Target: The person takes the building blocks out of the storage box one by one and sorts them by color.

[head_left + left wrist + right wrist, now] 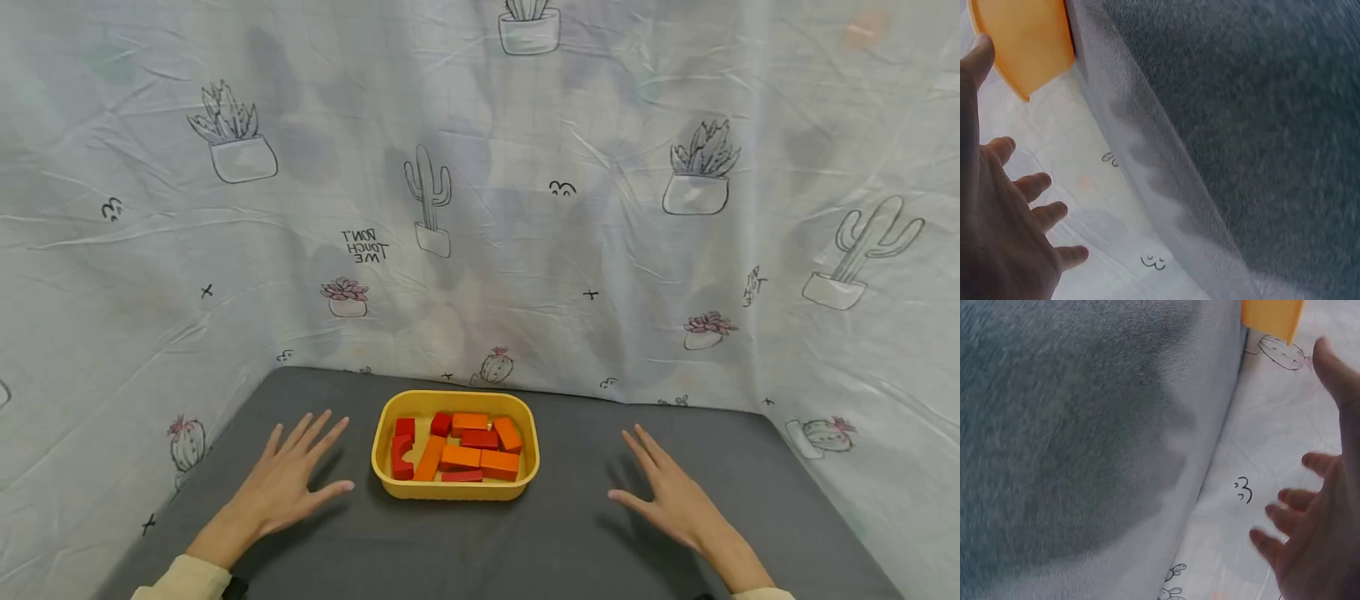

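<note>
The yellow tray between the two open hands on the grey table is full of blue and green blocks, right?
Not quite. The blocks in the yellow tray are red and orange, not blue and green, as the head view shows. The rest holds: the tray sits on the grey table between the left hand and the right hand, both open.

Wrist views cut the yellow tray [1022, 44] to a corner; both blur the grey tabletop [1072, 425].

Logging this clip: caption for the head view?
Open hands flank a yellow plastic tray of red and orange wooden blocks.
</note>
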`<state>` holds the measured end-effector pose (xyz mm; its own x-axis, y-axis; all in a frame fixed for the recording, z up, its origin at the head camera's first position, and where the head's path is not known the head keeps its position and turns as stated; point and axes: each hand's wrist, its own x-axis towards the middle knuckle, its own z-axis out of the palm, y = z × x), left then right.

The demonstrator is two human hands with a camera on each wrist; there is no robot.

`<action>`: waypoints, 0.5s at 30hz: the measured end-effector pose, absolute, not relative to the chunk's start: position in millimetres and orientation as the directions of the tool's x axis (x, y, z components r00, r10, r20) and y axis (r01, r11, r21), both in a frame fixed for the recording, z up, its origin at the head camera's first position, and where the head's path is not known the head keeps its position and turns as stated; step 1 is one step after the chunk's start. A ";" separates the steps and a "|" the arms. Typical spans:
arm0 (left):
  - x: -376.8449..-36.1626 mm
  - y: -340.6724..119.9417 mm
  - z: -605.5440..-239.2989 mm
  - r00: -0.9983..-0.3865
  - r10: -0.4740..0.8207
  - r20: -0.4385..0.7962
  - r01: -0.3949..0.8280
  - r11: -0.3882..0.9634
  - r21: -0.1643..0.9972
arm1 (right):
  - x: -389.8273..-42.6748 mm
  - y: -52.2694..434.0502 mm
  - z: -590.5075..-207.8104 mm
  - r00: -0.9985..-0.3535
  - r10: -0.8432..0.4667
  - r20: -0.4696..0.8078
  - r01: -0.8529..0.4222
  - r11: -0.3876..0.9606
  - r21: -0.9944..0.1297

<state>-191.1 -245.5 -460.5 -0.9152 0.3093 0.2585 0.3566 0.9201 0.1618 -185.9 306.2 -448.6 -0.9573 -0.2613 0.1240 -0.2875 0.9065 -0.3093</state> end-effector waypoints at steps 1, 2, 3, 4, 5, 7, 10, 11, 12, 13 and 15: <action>-191.7 -244.3 -460.7 -0.917 0.308 0.252 0.355 0.919 0.170 | -185.6 305.5 -448.6 -0.955 -0.265 0.130 -0.293 0.900 -0.323; -192.2 -242.8 -460.9 -0.920 0.306 0.244 0.354 0.916 0.187 | -185.0 304.2 -448.2 -0.954 -0.266 0.137 -0.297 0.891 -0.342; -192.5 -241.1 -461.2 -0.923 0.303 0.236 0.354 0.910 0.216 | -184.3 302.7 -447.7 -0.953 -0.267 0.143 -0.301 0.883 -0.360; -192.7 -239.0 -461.1 -0.928 0.298 0.222 0.352 0.898 0.265 | -183.5 301.1 -447.3 -0.951 -0.268 0.153 -0.307 0.872 -0.381; -193.1 -236.5 -460.7 -0.935 0.290 0.202 0.344 0.878 0.332 | -183.0 299.1 -447.1 -0.948 -0.271 0.167 -0.317 0.859 -0.402; -192.8 -231.5 -460.2 -0.952 0.269 0.148 0.306 0.804 0.509 | -182.4 293.6 -446.1 -0.937 -0.282 0.206 -0.347 0.825 -0.446; -193.2 -224.5 -459.5 -0.961 0.271 0.056 0.210 0.582 0.786 | -184.8 283.0 -444.8 -0.914 -0.304 0.268 -0.402 0.768 -0.499; -193.9 -222.1 -459.3 -0.961 0.274 0.030 0.170 0.505 0.846 | -185.8 279.3 -444.2 -0.906 -0.313 0.285 -0.421 0.746 -0.517; -194.5 -220.0 -459.2 -0.959 0.283 0.015 0.141 0.428 0.893 | -186.7 275.4 -443.5 -0.898 -0.322 0.298 -0.437 0.725 -0.533; -195.3 -218.0 -459.2 -0.956 0.293 0.008 0.117 0.358 0.926 | -187.7 271.6 -443.0 -0.891 -0.333 0.308 -0.452 0.708 -0.543; -196.2 -214.6 -459.5 -0.954 0.299 0.004 0.089 0.269 0.959 | -189.3 264.4 -442.0 -0.877 -0.356 0.322 -0.480 0.673 -0.562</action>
